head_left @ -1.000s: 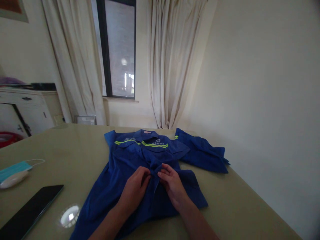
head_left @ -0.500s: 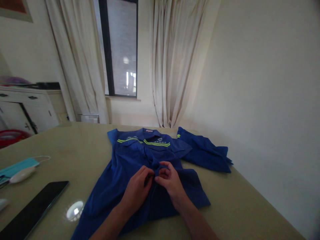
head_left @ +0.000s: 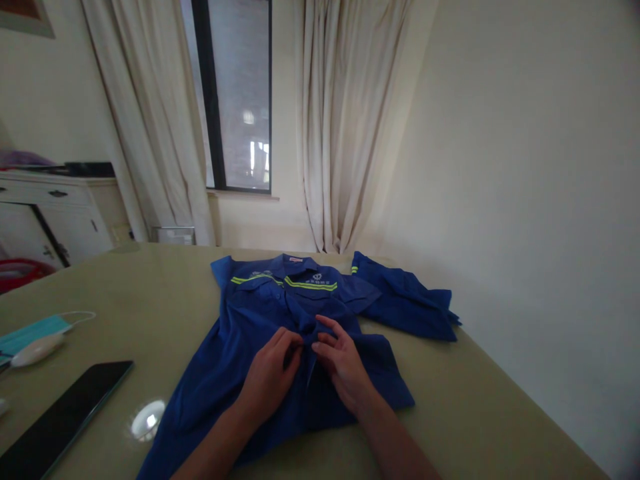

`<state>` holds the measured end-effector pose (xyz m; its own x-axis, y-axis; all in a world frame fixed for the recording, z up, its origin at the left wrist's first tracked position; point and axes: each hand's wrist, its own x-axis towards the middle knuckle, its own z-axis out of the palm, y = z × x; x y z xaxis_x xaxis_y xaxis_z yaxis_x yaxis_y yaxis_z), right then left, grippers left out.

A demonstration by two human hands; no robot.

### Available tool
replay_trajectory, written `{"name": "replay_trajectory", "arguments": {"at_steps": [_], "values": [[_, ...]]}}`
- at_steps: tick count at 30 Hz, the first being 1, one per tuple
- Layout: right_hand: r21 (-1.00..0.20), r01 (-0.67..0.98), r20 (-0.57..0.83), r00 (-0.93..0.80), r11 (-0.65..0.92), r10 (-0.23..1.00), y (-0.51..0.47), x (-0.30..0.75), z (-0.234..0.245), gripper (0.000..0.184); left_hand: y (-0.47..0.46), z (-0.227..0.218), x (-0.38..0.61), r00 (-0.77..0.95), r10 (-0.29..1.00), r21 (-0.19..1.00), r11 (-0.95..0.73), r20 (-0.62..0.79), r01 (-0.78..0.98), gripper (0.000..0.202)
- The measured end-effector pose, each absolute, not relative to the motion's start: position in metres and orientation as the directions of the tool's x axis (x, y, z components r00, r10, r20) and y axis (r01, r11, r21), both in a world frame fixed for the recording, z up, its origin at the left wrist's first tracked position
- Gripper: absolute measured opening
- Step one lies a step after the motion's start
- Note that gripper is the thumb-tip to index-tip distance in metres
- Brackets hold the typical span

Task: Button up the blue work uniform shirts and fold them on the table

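Observation:
A blue short-sleeved work shirt [head_left: 250, 320] with yellow-green stripes across the chest lies front up on the table, collar toward the far side. At the middle of its front opening, my left hand [head_left: 270, 373] pinches the cloth between thumb and fingers. Close beside it, my right hand [head_left: 345, 367] holds the other side of the opening with bent fingers, its index finger raised a little. The cloth is bunched up between the two hands. Whatever small part lies under the fingertips is hidden.
A folded blue garment [head_left: 407, 303] lies at the right, by the wall. On the left of the glossy table [head_left: 165, 287] are a black phone [head_left: 70, 413], a light blue face mask [head_left: 37, 333] and a white rounded object [head_left: 37, 350]. Curtains and a window stand behind.
My right thumb and fingers have shifted slightly on the cloth, and a gap in the shirt front shows below them. The whole view has moved a little.

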<state>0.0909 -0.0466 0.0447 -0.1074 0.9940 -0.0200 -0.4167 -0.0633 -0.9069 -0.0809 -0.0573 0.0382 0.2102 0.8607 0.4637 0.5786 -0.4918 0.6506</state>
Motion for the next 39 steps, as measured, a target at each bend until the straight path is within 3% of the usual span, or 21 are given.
{"name": "replay_trajectory", "arguments": {"at_steps": [4,9,19,23,26,32,35,39], "values": [[-0.978,-0.136,0.168,-0.07,0.157,0.983,-0.047,0.089,0.04,0.05,-0.056,0.035,-0.082,0.249,0.85,0.639,-0.516,0.464,0.57,0.014],[-0.946,0.139,0.286,-0.057,0.292,0.956,-0.05,0.086,0.036,0.036,-0.053,0.031,-0.086,0.312,0.84,0.612,-0.539,0.444,0.578,0.017],[-0.977,0.022,0.21,-0.114,0.213,0.971,-0.045,0.088,0.031,0.033,-0.054,0.033,-0.089,0.305,0.871,0.566,-0.484,0.386,0.667,0.014],[-0.988,-0.085,0.144,-0.188,0.13,0.972,-0.045,0.089,0.03,0.032,-0.053,0.033,-0.09,0.279,0.896,0.59,-0.438,0.345,0.678,0.015],[-0.987,-0.07,0.158,-0.207,0.146,0.966,-0.046,0.088,0.03,0.035,-0.051,0.033,-0.09,0.263,0.907,0.632,-0.419,0.33,0.652,0.015],[-0.956,0.043,0.279,-0.167,0.29,0.946,-0.045,0.087,0.029,0.032,-0.047,0.034,-0.088,0.213,0.945,0.863,-0.317,0.249,0.394,0.007],[-0.943,0.103,0.308,-0.094,0.317,0.947,-0.044,0.087,0.032,0.027,-0.045,0.032,-0.087,0.212,0.954,0.93,-0.263,0.211,0.256,0.019],[-0.932,0.113,0.333,-0.115,0.346,0.936,-0.046,0.086,0.036,0.02,-0.042,0.026,-0.086,0.141,0.975,0.958,-0.199,0.172,0.206,0.03]]}}
